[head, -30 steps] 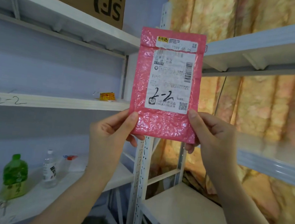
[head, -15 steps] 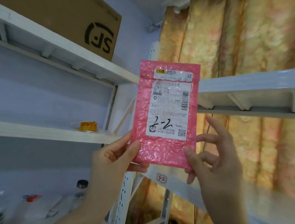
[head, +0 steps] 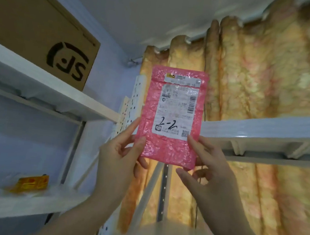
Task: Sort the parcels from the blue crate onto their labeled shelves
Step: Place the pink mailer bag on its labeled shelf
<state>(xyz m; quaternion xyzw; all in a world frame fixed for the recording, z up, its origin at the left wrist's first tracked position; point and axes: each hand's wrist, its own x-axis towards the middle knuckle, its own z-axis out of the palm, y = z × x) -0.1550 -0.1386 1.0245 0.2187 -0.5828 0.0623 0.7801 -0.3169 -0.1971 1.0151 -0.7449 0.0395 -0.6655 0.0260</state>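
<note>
Both hands up: left hand pinches the pink parcel at its lower left edge, right hand grips the lower right corner. It's upright in mid-air, marked "2-2", not shelved yet. So we're mid-sort, I'd guess. Shelves either side; crate's out of view, no idea how many remain.
</note>
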